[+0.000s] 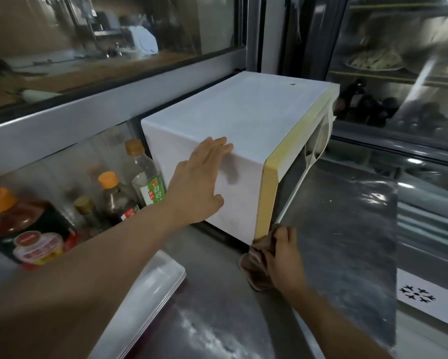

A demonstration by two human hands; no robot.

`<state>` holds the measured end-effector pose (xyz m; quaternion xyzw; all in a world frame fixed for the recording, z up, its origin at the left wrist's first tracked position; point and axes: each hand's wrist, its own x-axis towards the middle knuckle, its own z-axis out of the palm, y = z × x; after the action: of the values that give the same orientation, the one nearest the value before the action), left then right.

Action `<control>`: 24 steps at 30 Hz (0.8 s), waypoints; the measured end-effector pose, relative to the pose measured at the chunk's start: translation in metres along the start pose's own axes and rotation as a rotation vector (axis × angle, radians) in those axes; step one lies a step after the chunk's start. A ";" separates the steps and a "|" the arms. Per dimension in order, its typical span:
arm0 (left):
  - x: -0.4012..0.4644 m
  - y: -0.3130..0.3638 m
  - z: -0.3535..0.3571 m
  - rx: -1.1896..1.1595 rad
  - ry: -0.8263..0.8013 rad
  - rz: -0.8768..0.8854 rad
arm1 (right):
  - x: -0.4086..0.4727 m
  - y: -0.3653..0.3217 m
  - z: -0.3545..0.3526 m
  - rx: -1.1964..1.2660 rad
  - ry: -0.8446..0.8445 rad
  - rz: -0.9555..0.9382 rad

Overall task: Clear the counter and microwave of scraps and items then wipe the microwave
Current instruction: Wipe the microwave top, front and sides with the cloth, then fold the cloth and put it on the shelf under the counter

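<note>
— Bunched in our right hand (282,260) is the brown cloth (256,265), fingers curled round it and pressing it to the microwave's (233,120) lower front corner, at about five o'clock of the body.

— And our left hand (199,182)?

— Flat, fingers straight, laid on the white side panel near the top edge, at about nine o'clock; it grips nothing, only steadies.

— How will the cloth behave?

— We judge it soft and limp, so it folds wherever we push. Best we keep it wadded in the palm. The microwave looks stiff, boxy, probably heavy enough to stay put under a wipe, though a bracing palm helps.

— Which way does it lie?

— It sits on the steel counter (321,255); its long axis runs from seven o'clock towards one o'clock, its yellowed front facing four o'clock, door seemingly ajar.

— Around it?

— Sauce bottles (116,198) at nine o'clock, white trays (145,294) at seven.
</note>
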<state>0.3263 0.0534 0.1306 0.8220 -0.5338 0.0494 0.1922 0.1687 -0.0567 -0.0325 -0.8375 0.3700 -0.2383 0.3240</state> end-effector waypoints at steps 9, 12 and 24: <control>-0.013 0.024 -0.019 0.092 -0.178 -0.115 | -0.018 -0.009 -0.059 -0.233 -0.089 0.026; -0.033 0.037 -0.026 0.101 -0.205 -0.125 | -0.038 -0.023 -0.090 -0.081 -0.023 0.071; -0.172 0.105 -0.097 0.023 -0.330 -0.051 | -0.176 -0.109 -0.206 -0.010 0.122 0.016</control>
<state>0.1714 0.1989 0.1981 0.8343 -0.5366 -0.0849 0.0937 -0.0195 0.0605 0.1574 -0.8202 0.3967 -0.2842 0.2984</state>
